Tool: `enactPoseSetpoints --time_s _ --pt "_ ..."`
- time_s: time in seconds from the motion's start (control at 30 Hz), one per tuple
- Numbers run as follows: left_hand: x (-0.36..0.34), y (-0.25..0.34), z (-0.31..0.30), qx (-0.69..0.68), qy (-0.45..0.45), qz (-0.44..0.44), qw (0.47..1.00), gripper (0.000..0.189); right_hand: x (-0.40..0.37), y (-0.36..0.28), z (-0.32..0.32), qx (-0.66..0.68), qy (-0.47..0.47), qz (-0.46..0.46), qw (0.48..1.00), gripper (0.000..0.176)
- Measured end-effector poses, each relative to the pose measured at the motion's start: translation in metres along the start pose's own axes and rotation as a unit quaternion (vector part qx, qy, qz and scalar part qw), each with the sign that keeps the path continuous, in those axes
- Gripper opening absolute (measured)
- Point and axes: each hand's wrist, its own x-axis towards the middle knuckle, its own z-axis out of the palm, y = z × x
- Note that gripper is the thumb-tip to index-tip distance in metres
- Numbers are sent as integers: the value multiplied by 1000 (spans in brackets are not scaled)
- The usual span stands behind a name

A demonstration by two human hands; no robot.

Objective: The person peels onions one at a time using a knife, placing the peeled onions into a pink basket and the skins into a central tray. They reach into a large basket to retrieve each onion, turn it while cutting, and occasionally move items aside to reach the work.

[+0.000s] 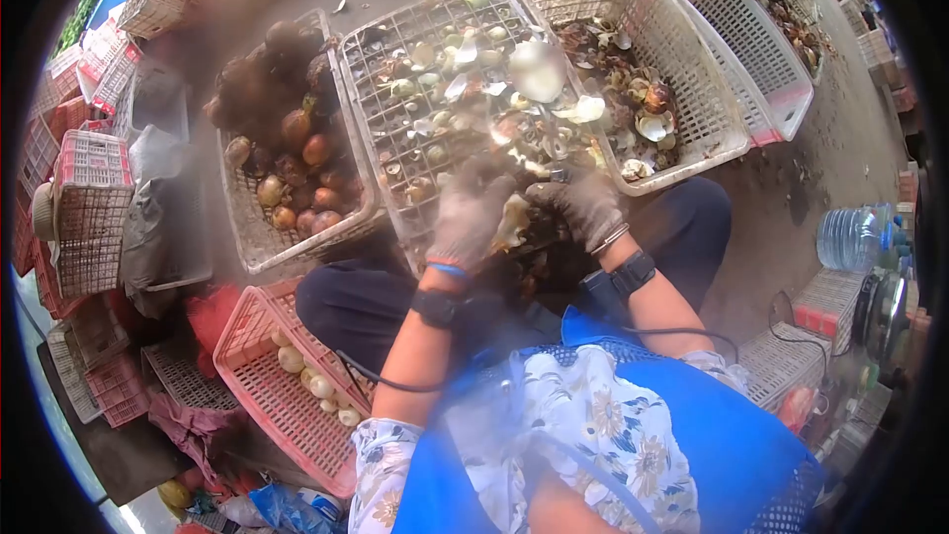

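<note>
Both hands wear pale, dirty work gloves and meet close together over the near edge of an upturned white crate (371,104) strewn with onion pieces and peelings. My left hand (470,222) has its fingers curled beside a pale, peeled-looking piece (513,222); dirt and blur hide what the fingers hold. Just right of it, my right hand (583,206) is closed, with something small and dark near its fingertips that I cannot make out. Brown-skinned onions (316,149) fill part of the white crate at the left. Pale peeled onions (291,359) lie in the pink crate (297,425).
A white crate (707,104) with skins and scraps stands at the right, beside another white and pink crate (756,59). Stacked crates (94,163) line the left side. A large clear water bottle (848,238) lies at the far right. Lens smudges blur parts of the view.
</note>
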Motion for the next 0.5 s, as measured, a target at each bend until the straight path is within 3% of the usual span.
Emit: enactPoseSetpoints --time_s 0.07,0.1,0.17,0.27,0.33,0.4,0.43,0.5 --pt "5 2 15 -118 -55 -130 983 38 23 29 -11 -75 -75 -96 990 30" --pt "0 3 19 -169 -34 -139 975 43 23 39 -15 -69 -74 -93 991 30" --pt "-2 -6 17 -207 -40 -144 967 45 1 19 -3 44 -137 11 989 34" --pt "-3 -9 17 -232 -45 -155 959 49 -2 3 -2 53 -157 65 984 35" --pt "-2 -17 20 -241 -41 -132 961 50 -3 -2 -1 60 -154 66 984 37" --pt "3 -26 23 -226 -45 -127 965 50 4 0 -4 -64 -101 4 993 31" --pt "3 -25 23 -213 -45 -121 968 50 4 2 -2 -43 -81 -59 994 34" --pt "0 -22 25 -217 -51 -137 965 49 13 6 -8 -71 -43 -49 995 38"
